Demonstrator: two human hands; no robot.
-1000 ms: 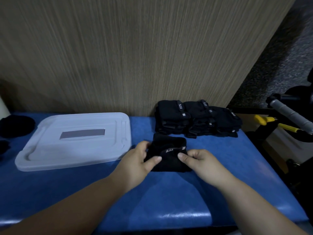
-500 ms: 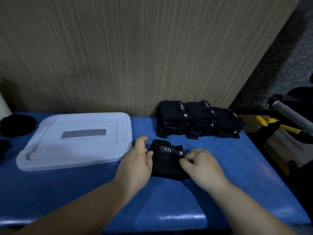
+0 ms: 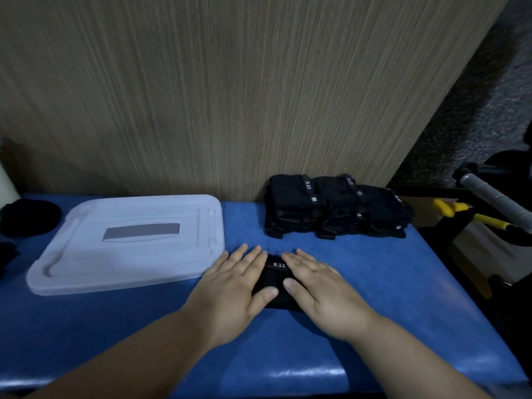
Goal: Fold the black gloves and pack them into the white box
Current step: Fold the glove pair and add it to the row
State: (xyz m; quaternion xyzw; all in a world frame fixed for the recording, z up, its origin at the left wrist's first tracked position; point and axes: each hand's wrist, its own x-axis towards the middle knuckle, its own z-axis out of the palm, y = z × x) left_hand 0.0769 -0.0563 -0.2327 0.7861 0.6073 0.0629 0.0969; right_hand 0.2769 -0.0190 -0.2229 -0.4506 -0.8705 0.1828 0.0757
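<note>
Palms flat, fingers straight: left hand (image 3: 233, 286) & right hand (image 3: 319, 289) press folded glove (image 3: 276, 279), pinned under both. Just outboard of left hand sits white box (image 3: 126, 243) w/ lid on — left's nearer for the transfer.

Left hand (image 3: 230, 286) and right hand (image 3: 319, 292) bare, forearms (image 3: 129, 358) unsleeved.

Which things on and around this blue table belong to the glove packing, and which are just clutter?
Job: glove pressed under left hand and right hand; stack of folded gloves; white box, lid on.
Lying about: yellow-handled tool; grey grip bar; black heap far left, unclear.
</note>
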